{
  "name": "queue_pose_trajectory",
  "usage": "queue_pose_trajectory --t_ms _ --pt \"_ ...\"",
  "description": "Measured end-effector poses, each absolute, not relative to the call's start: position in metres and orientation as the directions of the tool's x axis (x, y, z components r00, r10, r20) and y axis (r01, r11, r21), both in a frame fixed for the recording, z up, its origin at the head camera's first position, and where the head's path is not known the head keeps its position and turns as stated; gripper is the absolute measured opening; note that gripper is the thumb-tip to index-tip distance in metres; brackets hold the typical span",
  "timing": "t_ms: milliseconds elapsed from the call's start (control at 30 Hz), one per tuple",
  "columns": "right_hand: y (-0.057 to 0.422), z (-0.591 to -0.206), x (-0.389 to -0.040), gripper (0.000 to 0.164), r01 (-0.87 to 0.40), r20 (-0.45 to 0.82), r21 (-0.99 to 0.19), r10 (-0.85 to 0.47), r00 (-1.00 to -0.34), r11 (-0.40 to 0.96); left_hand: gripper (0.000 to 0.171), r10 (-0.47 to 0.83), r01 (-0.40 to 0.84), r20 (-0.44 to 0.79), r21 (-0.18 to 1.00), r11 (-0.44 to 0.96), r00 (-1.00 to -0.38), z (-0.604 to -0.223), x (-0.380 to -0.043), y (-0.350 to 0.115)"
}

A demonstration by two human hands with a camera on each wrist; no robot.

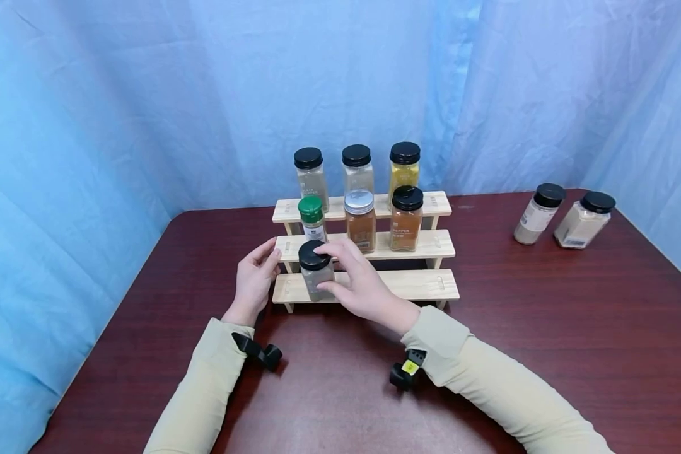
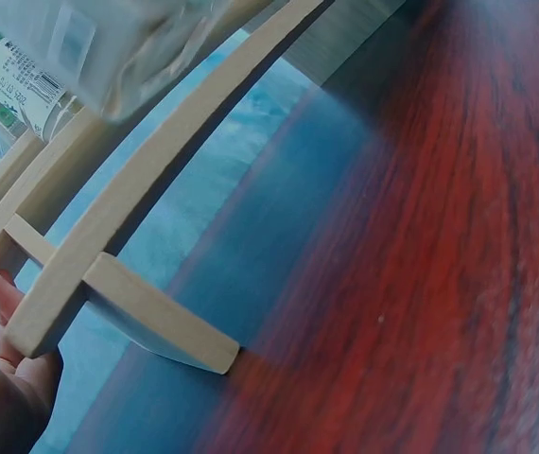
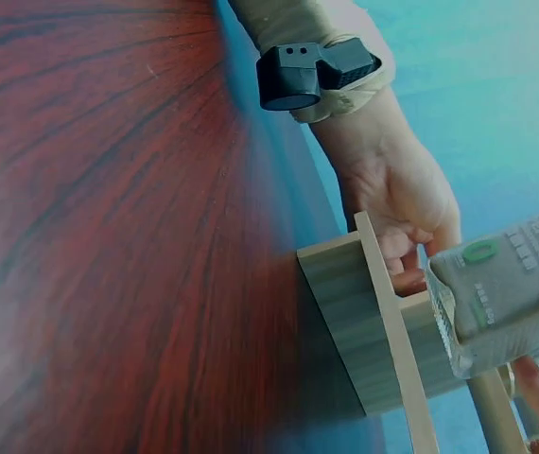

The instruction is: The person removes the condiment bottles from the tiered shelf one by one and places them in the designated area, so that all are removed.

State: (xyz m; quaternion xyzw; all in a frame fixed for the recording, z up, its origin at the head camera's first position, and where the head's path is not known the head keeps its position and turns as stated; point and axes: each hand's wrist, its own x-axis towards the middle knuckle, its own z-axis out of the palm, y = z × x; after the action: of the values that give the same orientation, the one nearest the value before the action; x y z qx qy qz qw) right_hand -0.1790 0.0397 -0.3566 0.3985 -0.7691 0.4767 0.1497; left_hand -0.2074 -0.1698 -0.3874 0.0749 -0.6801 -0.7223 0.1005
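Note:
A three-step wooden spice rack (image 1: 408, 285) stands on the table. My right hand (image 1: 366, 284) grips a spice jar (image 1: 316, 282) with a black lid and greyish contents, over the left part of the bottom step. In the right wrist view a gap shows between the base of this jar (image 3: 501, 288) and that step. With thumb and fingers, my left hand (image 1: 253, 277) holds the left end of the middle step. On that step stand a green-capped jar (image 1: 312, 217), a silver-lidded jar (image 1: 360, 227) and a black-lidded pepper jar (image 1: 405, 224).
Three black-lidded jars stand on the top step: one grey (image 1: 312, 180), one pale (image 1: 357, 173), one yellow (image 1: 404, 171). At the table's far right are two more black-lidded jars, one greyish (image 1: 536, 217) and one cream (image 1: 583, 224). Blue curtains (image 1: 329, 75) hang behind.

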Motion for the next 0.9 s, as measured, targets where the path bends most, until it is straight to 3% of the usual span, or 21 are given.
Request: queue_pose_trajectory --t_ms 233,700,900 --pt "0.057 -0.359 -0.174 0.054 -0.765 0.622 -0.621 -0.487 -0.613 0.171 0.038 -0.247 0.043 0.034 0.999 -0.033 -0.968 -0.388 -0.208 -0.170" --pt "0.098 -0.364 -0.158 0.057 -0.799 0.634 -0.572 -0.519 -0.573 0.183 0.038 -0.250 0.049 0.036 0.998 -0.046 -0.968 -0.387 -0.208 -0.170" --pt "0.117 -0.364 -0.156 0.059 -0.790 0.647 -0.574 -0.471 -0.599 0.215 0.038 -0.259 0.046 0.034 0.998 -0.041 -0.965 -0.388 -0.209 -0.170"
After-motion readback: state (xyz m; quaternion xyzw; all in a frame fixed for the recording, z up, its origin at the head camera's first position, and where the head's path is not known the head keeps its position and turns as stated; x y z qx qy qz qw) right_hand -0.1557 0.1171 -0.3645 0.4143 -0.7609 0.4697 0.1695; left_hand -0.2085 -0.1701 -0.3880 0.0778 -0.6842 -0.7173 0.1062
